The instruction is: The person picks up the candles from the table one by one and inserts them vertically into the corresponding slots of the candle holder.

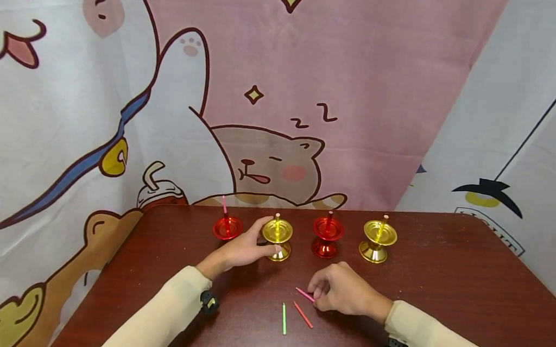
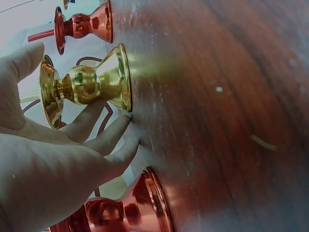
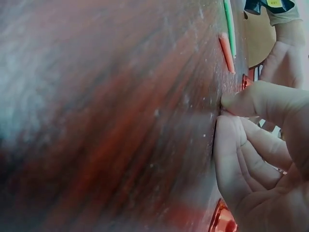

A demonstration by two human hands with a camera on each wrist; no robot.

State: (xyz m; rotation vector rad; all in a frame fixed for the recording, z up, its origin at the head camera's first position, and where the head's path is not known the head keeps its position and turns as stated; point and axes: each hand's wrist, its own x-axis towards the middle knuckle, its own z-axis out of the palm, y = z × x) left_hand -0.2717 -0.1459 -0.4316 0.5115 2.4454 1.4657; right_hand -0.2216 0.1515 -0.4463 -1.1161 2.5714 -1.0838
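The left hand curves round the gold stand, thumb in front and fingers behind. I think it is held low like that so it won't tip or slide. The fingers of the right hand are narrow, and their tips come together at one end of the pink candle. They seem to pinch it, but the right wrist view hides the candle, so I can't be fully sure. Its other end pokes out at 9 o'clock from that hand, down near the tabletop.

At 8 o'clock from the right hand lie a red candle and a green candle. They are close by, so they look easy to reach.

From the gold stand, the first red stand is at 9 o'clock, with a tall candle standing up in it. At 3 o'clock is the second red stand, then the other gold stand. The row leaves room for a hand between stands.

The tabletop is shiny, dark red-brown wood with tiny pale specks. Behind it, at 12 o'clock, hangs a pink and white cloth with cartoon animals on it.
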